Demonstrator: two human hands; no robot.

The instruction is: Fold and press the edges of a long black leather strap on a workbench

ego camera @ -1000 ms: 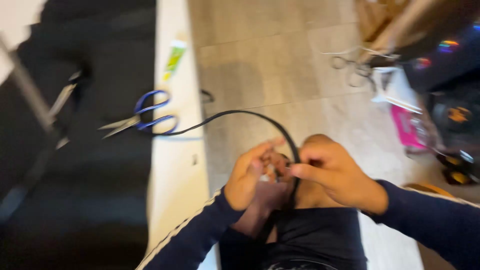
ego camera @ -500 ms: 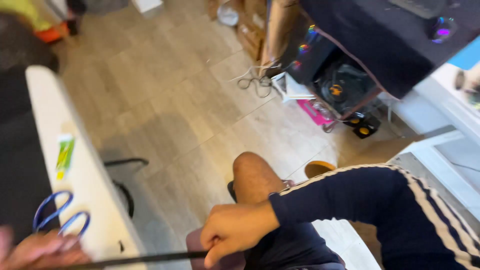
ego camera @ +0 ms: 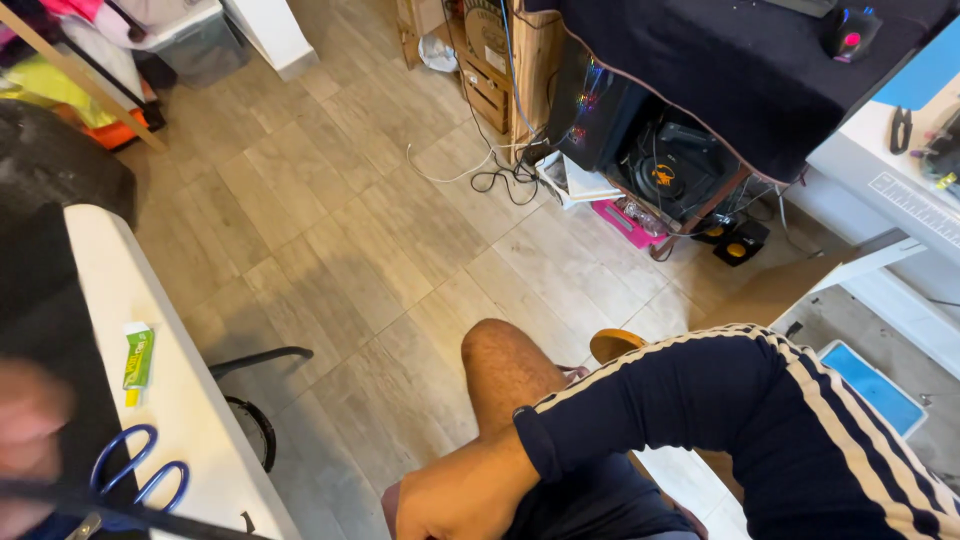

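My right hand [ego camera: 455, 500] is a closed fist at the bottom edge, above my bare knee [ego camera: 505, 370], at the end of a dark blue sleeve with white stripes. My left hand [ego camera: 25, 440] is a blur at the left edge over the white table [ego camera: 170, 390]. A thin black strap [ego camera: 120, 512] runs taut from the left hand toward the lower edge, in line with the right fist; its end is out of view. Blue-handled scissors [ego camera: 140, 475] lie on the table just under the strap. A small green packet [ego camera: 138, 358] lies farther up the table.
Black fabric [ego camera: 40, 300] covers the table's left part. A black curved bar [ego camera: 255, 358] sticks out below the table edge. Across the wood-look floor are loose cables [ego camera: 490, 170], a lit computer tower [ego camera: 600, 100], a wooden crate [ego camera: 480, 60] and a black-draped desk [ego camera: 740, 70].
My hands have pulled apart from in front of my lap, stretching the strap. The view has swung up and right, and my left hand has gone to the left edge.
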